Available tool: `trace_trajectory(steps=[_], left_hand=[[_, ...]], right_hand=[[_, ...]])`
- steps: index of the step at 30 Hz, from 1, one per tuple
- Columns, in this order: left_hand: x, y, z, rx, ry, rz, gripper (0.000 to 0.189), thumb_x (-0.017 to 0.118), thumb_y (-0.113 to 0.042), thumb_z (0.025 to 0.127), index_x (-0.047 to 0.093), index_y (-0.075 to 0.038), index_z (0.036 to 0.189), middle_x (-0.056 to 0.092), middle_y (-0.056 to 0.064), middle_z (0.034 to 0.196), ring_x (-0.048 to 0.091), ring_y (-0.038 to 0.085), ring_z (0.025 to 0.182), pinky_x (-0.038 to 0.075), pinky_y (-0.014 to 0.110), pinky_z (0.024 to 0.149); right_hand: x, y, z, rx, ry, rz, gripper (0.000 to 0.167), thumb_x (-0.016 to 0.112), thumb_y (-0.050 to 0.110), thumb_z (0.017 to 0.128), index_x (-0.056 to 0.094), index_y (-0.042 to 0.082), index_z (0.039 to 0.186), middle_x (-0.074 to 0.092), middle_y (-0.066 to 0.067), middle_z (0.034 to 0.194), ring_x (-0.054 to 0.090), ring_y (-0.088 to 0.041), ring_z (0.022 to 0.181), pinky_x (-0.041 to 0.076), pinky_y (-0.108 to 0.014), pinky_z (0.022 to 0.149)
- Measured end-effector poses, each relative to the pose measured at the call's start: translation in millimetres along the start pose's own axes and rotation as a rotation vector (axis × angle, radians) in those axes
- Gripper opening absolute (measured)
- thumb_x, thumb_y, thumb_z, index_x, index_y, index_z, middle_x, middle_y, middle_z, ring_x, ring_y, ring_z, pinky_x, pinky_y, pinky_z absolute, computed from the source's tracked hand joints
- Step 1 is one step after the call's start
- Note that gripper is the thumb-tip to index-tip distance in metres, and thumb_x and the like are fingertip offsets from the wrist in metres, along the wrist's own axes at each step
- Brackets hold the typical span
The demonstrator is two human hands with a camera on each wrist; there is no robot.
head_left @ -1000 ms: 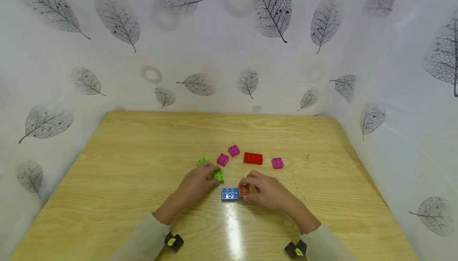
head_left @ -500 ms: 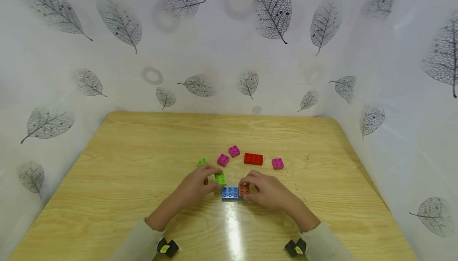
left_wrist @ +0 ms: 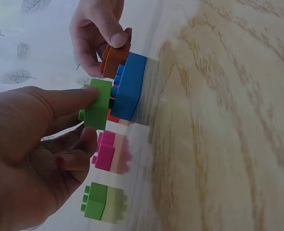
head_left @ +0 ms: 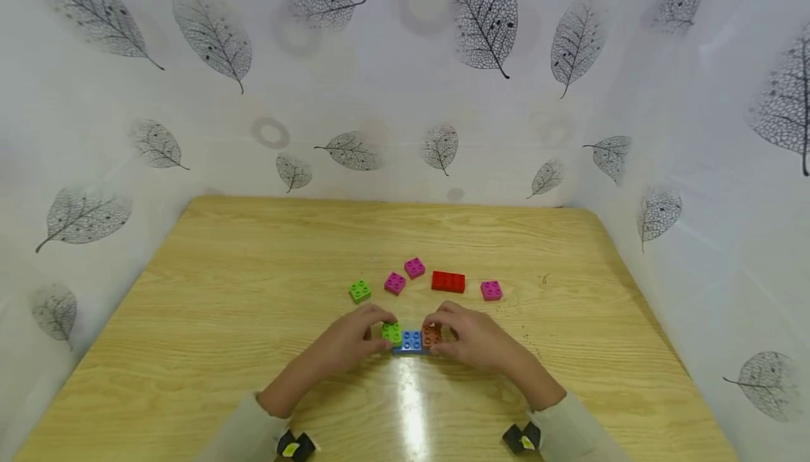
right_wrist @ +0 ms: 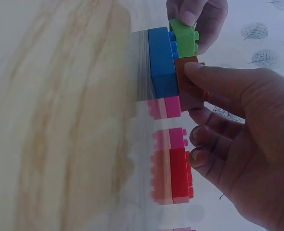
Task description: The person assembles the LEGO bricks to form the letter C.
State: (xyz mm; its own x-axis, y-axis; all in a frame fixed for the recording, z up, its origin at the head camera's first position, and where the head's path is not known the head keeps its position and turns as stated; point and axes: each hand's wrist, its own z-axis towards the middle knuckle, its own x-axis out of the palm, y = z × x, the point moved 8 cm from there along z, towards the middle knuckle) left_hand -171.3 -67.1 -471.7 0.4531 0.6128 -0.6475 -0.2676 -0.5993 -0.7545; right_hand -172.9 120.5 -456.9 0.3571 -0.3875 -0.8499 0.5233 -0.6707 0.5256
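A long blue toy brick (head_left: 412,342) lies on the wooden table between both hands. My left hand (head_left: 353,336) pinches a small green brick (left_wrist: 98,103) over the blue brick's left end; in the left wrist view the green one sits slightly askew, close to the studs. On the right end, an orange-brown brick (right_wrist: 189,86) is seated on the blue brick, and my right hand (head_left: 474,336) holds it between thumb and fingers. Between these two, the middle studs of the blue brick show.
Beyond the hands lie a second green brick (head_left: 360,292), two pink bricks side by side, the nearer pink brick (head_left: 395,283) at left, a long red brick (head_left: 448,282) and another pink brick (head_left: 491,290) farther right. A leaf-patterned curtain (head_left: 380,96) surrounds the table (head_left: 253,251).
My left hand has brought the green brick toward me and onto the blue brick's left end, uncovering the other green brick. My right hand has stayed on the orange-brown brick.
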Motion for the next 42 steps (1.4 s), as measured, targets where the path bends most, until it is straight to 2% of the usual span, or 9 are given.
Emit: trace_trajectory(steps=[5,17,28,34,41,42], left_hand=[[1.4,-0.5,0.2,0.004,0.011,0.031,0.041,0.072,-0.029,0.094,0.064,-0.017,0.132,0.065,-0.005,0.123,0.054,0.007,0.076,0.047,0.025,0.065],[1.8,-1.4,-1.2,0.041,-0.005,0.041,0.039,0.073,-0.028,0.093,0.066,-0.020,0.131,0.065,-0.008,0.126,0.055,0.005,0.078,0.048,0.024,0.068],[2.1,-2.5,0.3,0.039,-0.008,0.052,0.039,0.074,-0.025,0.092,0.067,-0.018,0.130,0.066,-0.006,0.124,0.055,0.006,0.079,0.048,0.024,0.069],[2.3,-4.7,0.7,0.053,-0.029,0.114,0.041,0.074,-0.031,0.092,0.067,-0.019,0.131,0.066,-0.006,0.127,0.060,0.007,0.088,0.051,0.027,0.076],[3.7,-4.7,0.1,0.049,-0.054,0.179,0.041,0.074,-0.035,0.092,0.067,-0.023,0.130,0.066,-0.007,0.128,0.064,0.016,0.115,0.053,0.042,0.092],[3.9,-4.1,-0.3,0.044,-0.052,0.180,0.040,0.074,-0.036,0.092,0.067,-0.024,0.129,0.066,-0.008,0.128,0.064,0.015,0.112,0.054,0.041,0.090]], right_hand=[[-0.4,0.1,-0.1,0.005,0.001,0.000,0.033,0.075,0.035,0.091,0.066,0.028,0.122,0.059,0.014,0.111,0.058,-0.007,0.086,0.049,-0.025,0.074],[-0.1,0.9,0.0,0.003,0.002,-0.005,0.033,0.074,0.035,0.092,0.066,0.027,0.123,0.060,0.013,0.112,0.058,-0.007,0.086,0.049,-0.025,0.074],[-0.2,0.8,-0.4,0.000,0.004,0.012,0.033,0.074,0.034,0.093,0.066,0.026,0.124,0.059,0.012,0.113,0.058,-0.007,0.087,0.049,-0.025,0.075],[-1.2,1.3,-0.5,0.005,0.005,0.034,0.032,0.074,0.032,0.093,0.066,0.026,0.124,0.059,0.012,0.113,0.059,-0.009,0.089,0.050,-0.026,0.076],[-1.0,1.7,-1.1,0.013,0.008,0.036,0.033,0.074,0.032,0.093,0.066,0.025,0.124,0.059,0.012,0.113,0.058,-0.009,0.090,0.050,-0.026,0.077],[-0.7,1.5,-1.1,0.014,0.009,0.036,0.033,0.074,0.032,0.093,0.066,0.025,0.124,0.059,0.012,0.113,0.058,-0.009,0.090,0.050,-0.026,0.077]])
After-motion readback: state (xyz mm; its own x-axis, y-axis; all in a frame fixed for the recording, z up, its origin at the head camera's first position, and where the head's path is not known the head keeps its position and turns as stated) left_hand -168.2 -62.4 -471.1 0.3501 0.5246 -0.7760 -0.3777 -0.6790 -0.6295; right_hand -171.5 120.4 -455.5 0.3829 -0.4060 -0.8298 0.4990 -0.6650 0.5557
